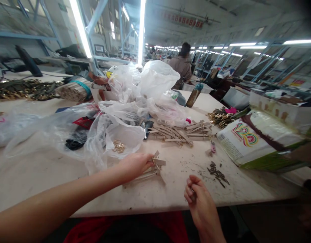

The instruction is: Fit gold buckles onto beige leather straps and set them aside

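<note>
My left hand reaches over a small stack of beige straps near the table's front edge, its fingers closed on a strap end with a metal fitting. To the right, my right hand is raised at the table's edge with its fingers curled; a small shiny bit shows between them, too small to name. Several gold buckles lie on clear plastic behind my left hand. A longer pile of beige straps lies further back. Small dark strips are scattered to the right of my right hand.
Crumpled plastic bags fill the middle back. A printed carton stands at the right, near dark straps with gold fittings. A bottle leans behind. Bundled strips lie at the back left. A person is in the background.
</note>
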Demonstrator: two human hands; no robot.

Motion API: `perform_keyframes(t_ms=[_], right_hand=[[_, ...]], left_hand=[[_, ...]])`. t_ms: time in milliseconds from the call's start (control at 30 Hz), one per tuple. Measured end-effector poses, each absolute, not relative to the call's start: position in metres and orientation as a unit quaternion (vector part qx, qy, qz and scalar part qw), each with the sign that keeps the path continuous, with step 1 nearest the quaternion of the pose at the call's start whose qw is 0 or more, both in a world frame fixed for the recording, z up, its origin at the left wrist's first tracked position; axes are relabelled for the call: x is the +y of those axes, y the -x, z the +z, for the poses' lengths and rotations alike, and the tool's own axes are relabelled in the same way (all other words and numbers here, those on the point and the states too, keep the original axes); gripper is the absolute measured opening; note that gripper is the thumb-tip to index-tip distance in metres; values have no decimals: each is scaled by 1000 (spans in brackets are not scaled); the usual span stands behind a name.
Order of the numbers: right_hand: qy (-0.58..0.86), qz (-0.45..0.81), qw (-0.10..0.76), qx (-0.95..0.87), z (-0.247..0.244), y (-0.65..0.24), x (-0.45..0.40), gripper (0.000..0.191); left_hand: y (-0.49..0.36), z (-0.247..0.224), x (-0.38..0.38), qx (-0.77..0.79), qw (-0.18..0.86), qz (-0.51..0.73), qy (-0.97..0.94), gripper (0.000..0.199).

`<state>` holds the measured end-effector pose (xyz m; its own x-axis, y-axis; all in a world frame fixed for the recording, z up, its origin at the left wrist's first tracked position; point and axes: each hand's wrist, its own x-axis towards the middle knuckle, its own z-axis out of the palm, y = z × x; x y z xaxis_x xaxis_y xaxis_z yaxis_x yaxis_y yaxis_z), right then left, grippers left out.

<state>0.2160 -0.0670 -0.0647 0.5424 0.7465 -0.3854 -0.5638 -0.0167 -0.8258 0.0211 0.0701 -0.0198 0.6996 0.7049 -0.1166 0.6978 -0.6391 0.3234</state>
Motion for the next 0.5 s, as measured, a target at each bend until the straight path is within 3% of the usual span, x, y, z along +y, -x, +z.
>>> perform_keyframes(t_ms=[300,500], right_hand=[[576,504,601,-230,-71,-194,-53,12],[591,521,575,-223,-86,-195,-52,14]], left_hand=[[-51,-53,121,373,280,0,-884,39],[-11,-57,121,389,242,-37,-888,45]])
